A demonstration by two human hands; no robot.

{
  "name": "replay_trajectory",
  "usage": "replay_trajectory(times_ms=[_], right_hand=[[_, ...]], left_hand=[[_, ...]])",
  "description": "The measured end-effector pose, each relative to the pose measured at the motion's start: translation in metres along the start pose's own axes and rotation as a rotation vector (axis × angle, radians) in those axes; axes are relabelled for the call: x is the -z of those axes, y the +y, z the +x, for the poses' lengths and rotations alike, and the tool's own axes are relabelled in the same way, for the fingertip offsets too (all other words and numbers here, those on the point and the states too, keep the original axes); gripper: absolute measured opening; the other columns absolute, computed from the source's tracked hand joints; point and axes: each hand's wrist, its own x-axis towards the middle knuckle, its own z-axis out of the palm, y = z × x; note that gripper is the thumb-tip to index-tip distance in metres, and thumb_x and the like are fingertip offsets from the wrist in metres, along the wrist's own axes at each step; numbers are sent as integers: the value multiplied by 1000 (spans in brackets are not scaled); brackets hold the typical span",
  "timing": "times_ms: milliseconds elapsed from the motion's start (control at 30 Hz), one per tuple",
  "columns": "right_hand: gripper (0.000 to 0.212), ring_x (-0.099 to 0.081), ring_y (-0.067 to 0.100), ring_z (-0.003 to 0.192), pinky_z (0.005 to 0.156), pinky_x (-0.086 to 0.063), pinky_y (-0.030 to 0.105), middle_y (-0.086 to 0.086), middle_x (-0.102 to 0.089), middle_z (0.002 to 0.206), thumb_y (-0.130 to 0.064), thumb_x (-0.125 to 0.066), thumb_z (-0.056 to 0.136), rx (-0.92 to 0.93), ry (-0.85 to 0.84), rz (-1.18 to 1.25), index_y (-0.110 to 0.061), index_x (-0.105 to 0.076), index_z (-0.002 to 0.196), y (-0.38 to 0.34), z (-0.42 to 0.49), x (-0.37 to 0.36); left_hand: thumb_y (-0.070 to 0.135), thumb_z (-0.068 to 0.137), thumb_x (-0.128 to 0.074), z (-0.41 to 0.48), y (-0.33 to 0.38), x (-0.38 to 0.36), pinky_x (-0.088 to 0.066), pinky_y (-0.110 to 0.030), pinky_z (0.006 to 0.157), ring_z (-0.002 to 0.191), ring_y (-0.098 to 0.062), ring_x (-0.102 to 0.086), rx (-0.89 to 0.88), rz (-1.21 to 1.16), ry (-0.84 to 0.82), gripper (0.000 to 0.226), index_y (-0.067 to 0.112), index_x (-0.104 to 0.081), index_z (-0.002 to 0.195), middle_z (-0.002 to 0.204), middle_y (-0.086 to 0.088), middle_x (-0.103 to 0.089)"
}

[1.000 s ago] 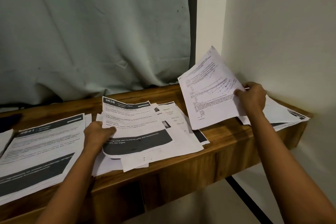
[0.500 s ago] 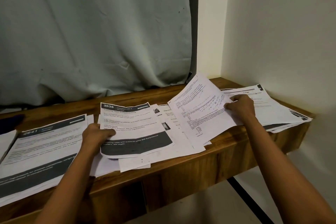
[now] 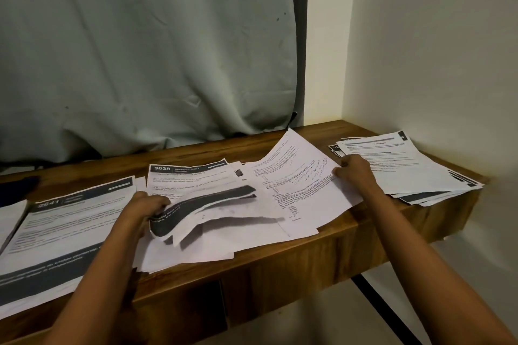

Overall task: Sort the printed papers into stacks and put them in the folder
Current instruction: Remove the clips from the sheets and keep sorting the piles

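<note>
On the far left of the surface [image 3: 252, 145], hanging well over the front edge: the 2641 stack [image 3: 64, 227]. Likely to slide off if bumped by the left arm [image 3: 92, 283] crossing just beside it. Next along, the left hand [image 3: 140, 210], fingers curled round the near corner of the dark-banded sheets [image 3: 201, 204], bowing them up off the middle pile [image 3: 196, 252]. Risk of a crease right there, or of dragging up one sheet too many and mixing the sorts. Underneath, loose pages fanned out and poking past the front edge, easy to sweep off with one quick pull. Just behind, the 3638 sheet [image 3: 190, 176], flat and partly covered. Further right, the text sheet [image 3: 302, 185], far corner lifted, near part lying over the pile, pinched at its right edge by the right hand [image 3: 356, 173], fingers closed on the paper. Held by one edge only, so apt to flop, fold, or land skewed across the wrong heap. At the far right, against the wall [image 3: 434, 64], the right stack [image 3: 406, 171], ragged and overhanging the corner; could shed pages if knocked on the way back. No folder anywhere in view, so nothing filed yet, by the look of it.
</note>
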Motion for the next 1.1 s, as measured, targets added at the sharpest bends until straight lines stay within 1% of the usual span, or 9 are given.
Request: replay_trajectory(times_ms=[200,333,400,467,600,700,767,933,1100], right_hand=[[23,-47,25,75,56,-29,30,7,-48,69,-8,-62,83,10,-56,-55,-9,-49,64,-7,-3,-8],[30,-41,12,59,48,-25,24,1,-43,63,-6,-58,86,-1,-179,-49,-12,-44,61,-17,-15,-12],[15,-46,11,65,51,-32,23,3,-51,72,-8,-56,89,-18,-258,-65,-8,-55,75,-25,-20,-15],[13,-54,17,82,66,-43,26,6,-58,89,-13,-52,94,-8,-328,-88,-5,-61,95,-32,-23,-21],[21,-51,18,86,74,-41,29,9,-56,97,-26,-45,98,-8,-405,-87,-11,-58,90,-38,-25,-38],[39,-52,26,112,91,-42,35,13,-53,129,-33,-42,100,-1,-398,-82,-6,-53,125,-46,-30,-42],[48,-47,30,123,94,-40,35,13,-46,142,-40,-41,99,20,-407,-114,-7,-46,135,-52,-33,-43],[54,-47,30,123,82,-38,29,13,-46,141,-41,-56,93,-28,-427,-119,-5,-46,132,-59,-37,-41],[53,-47,31,124,95,-43,33,14,-47,139,-33,-63,90,-126,-431,-48,-4,-46,130,-58,-33,-42]], left_hand=[[6,87,-64,3,3,4,-43,-34,53,71,-30,-58,33,-32,-16,40,-10,-52,122,113,-29,-62],[7,88,-64,1,7,-9,-45,-33,56,101,-37,-61,24,-49,-3,45,-2,-46,129,124,-22,-58],[6,88,-64,-2,7,-20,-48,-33,61,106,-38,-60,-16,-23,0,47,1,-45,131,128,-20,-56],[6,88,-64,-7,7,-32,-51,-36,72,109,-37,-59,-100,34,13,44,2,-46,129,130,-19,-56],[9,86,-66,-13,12,-56,-47,-41,96,119,-36,-54,-259,214,14,47,3,-47,129,135,-17,-54],[12,83,-69,-16,20,-69,-47,-39,98,120,-35,-52,-267,379,-11,55,1,-43,131,135,-18,-52],[16,80,-72,-17,24,-75,-47,-39,98,119,-34,-53,-246,458,-35,63,-1,-40,132,134,-18,-51],[18,77,-75,-18,35,-91,-45,-35,95,121,-33,-51,-224,508,-66,80,-7,-30,138,136,-20,-46],[21,79,-76,-19,47,-102,-48,-35,92,121,-33,-51,-206,410,-101,88,-8,-22,142,138,-20,-44]])
